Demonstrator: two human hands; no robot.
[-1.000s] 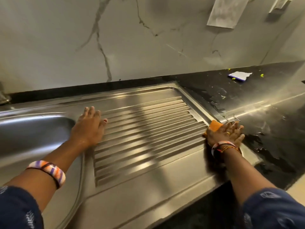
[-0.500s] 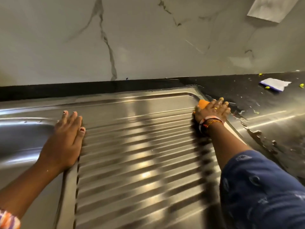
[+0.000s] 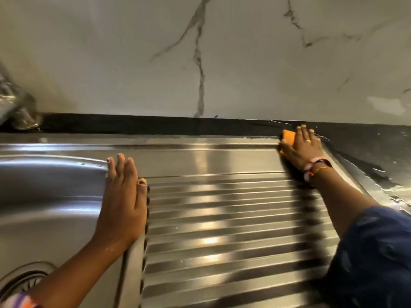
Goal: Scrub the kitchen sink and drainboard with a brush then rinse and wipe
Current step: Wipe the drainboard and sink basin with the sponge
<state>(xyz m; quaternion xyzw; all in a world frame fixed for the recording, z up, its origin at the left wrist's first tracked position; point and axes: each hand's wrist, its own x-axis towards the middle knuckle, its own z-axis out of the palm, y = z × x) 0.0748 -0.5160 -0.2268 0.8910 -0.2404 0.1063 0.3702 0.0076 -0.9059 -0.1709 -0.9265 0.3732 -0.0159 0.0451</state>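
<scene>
Where the ribbed drainboard (image 3: 233, 218) meets the black counter (image 3: 367, 152), at about two o'clock in the view, an orange sponge (image 3: 288, 136) lies pressed flat on the steel rim. Only its far end and a sliver at its near left edge show; the rest is covered by the right hand (image 3: 303, 147), whose fingers lie spread and nearly straight over it, thumb along its left side. The sponge looks soft and rectangular, bright orange, with a darker strip at its far left corner. It sits at the back right corner of the drainboard, just beside the counter's back edge.

The drainboard is brushed stainless steel with parallel ridges running left to right, catching streaks of light. A ring shows on the right hand, and bands (image 3: 315, 167) circle its wrist; a dark blue sleeve (image 3: 373, 258) fills the four o'clock corner.

The left hand (image 3: 123, 196) lies flat, fingers straight and together, palm down on the divide between drainboard and sink (image 3: 44, 192), holding nothing. The sink basin curves away at nine o'clock, its drain (image 3: 20, 283) at seven o'clock. A striped wristband (image 3: 17, 301) shows at the bottom left edge. A blurred tap base (image 3: 20, 110) stands at ten o'clock. A veined marble wall (image 3: 200, 52) spans twelve o'clock, and the counter to the right shows wet patches.
</scene>
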